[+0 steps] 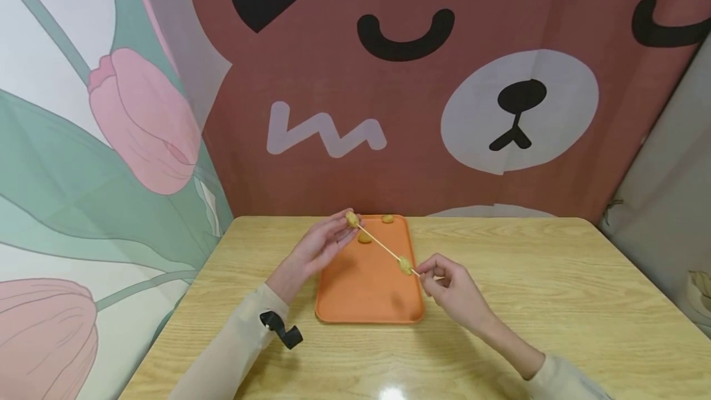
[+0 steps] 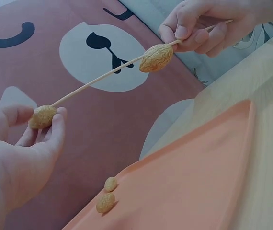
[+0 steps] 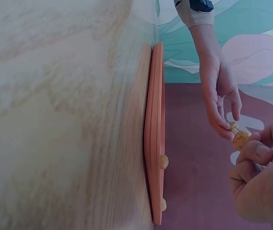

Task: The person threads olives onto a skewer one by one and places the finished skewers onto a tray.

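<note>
A thin wooden skewer (image 1: 379,242) slants in the air over an orange tray (image 1: 366,295). Two golden-brown, wrinkled, oval food balls are on it, well apart. My left hand (image 1: 322,245) holds the far ball (image 2: 43,117) between thumb and fingers at the skewer's tip. Whether the tip comes out the other side is hidden. With thumb and fingers, my right hand (image 1: 455,292) pinches the skewer close behind the near ball (image 2: 156,58). In the left wrist view the skewer's end sticks out past the right fingers.
Two more golden-brown balls lie toward the tray's far end, one larger (image 2: 106,202) and one smaller (image 2: 110,184). The tray rests on a light wood table (image 1: 528,276). A bear-printed curtain (image 1: 311,184) hangs behind the table, and a tulip-printed one (image 1: 139,122) at the left.
</note>
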The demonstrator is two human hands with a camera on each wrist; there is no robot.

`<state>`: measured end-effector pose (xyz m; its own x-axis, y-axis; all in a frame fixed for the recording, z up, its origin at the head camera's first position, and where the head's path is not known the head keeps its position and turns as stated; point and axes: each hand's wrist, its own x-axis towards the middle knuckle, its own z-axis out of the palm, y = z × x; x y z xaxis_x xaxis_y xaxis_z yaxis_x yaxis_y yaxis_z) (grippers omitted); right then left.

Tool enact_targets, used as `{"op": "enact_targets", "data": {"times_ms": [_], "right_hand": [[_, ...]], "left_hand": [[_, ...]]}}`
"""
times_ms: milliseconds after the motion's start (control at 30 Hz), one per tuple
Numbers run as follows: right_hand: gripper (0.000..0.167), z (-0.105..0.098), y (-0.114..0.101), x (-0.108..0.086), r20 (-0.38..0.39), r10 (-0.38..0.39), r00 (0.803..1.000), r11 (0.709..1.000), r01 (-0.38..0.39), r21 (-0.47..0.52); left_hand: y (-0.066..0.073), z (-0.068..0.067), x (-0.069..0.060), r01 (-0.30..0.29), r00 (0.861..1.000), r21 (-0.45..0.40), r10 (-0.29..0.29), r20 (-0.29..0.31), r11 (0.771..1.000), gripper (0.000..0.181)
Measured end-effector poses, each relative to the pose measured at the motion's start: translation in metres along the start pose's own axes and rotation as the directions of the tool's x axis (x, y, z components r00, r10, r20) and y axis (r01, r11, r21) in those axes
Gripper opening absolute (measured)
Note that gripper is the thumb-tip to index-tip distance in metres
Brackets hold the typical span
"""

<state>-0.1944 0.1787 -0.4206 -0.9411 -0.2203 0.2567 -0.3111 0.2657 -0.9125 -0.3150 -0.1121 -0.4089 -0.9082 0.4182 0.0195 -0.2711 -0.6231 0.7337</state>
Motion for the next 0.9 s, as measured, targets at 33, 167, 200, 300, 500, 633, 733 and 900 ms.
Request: {"op": "enact_targets", "data": {"times_ms": [33, 167, 200, 300, 500, 633, 733, 900], "right_hand": [[0.012, 0.000, 0.000, 0.000, 0.001, -0.001, 1.000, 1.000, 0.001, -0.001], [0.014, 0.002, 0.001, 0.000, 0.006, -0.002, 1.000, 1.000, 0.002, -0.001], [0.015, 0.003, 0.001, 0.000, 0.006, -0.003, 1.000, 1.000, 0.003, -0.002], [0.016, 0.005, 0.002, 0.000, 0.004, -0.009, 1.000, 1.000, 0.009, -0.006], [0.015, 0.008, 0.003, 0.000, 0.011, -0.039, 0.999, 0.999, 0.039, 0.010], [0.015, 0.010, 0.004, 0.000, 0.011, -0.057, 0.998, 0.998, 0.057, 0.019], [0.016, 0.011, 0.006, 0.000, 0.008, -0.063, 0.998, 0.998, 0.062, 0.019], [0.014, 0.013, 0.006, 0.000, -0.005, -0.063, 0.998, 0.998, 0.063, 0.017]], "left_hand": [[0.000, 0.000, 0.000, -0.008, 1.000, 0.013, 0.008, 0.002, 1.000, 0.040], [-0.002, 0.000, -0.001, -0.035, 0.999, 0.063, 0.035, 0.002, 0.997, 0.041], [-0.003, 0.000, -0.001, -0.037, 0.999, 0.070, 0.037, -0.002, 0.997, 0.041], [-0.005, 0.000, -0.002, -0.041, 0.999, 0.098, 0.042, -0.008, 0.994, 0.040], [-0.009, 0.001, -0.003, -0.034, 0.999, 0.120, 0.035, -0.003, 0.992, 0.038], [-0.010, 0.004, -0.005, -0.009, 1.000, 0.122, 0.008, 0.011, 0.992, 0.039], [-0.011, 0.006, -0.006, 0.003, 1.000, 0.118, -0.005, 0.019, 0.993, 0.039], [-0.015, 0.006, -0.006, 0.009, 1.000, 0.104, -0.010, 0.012, 0.995, 0.028]]}}
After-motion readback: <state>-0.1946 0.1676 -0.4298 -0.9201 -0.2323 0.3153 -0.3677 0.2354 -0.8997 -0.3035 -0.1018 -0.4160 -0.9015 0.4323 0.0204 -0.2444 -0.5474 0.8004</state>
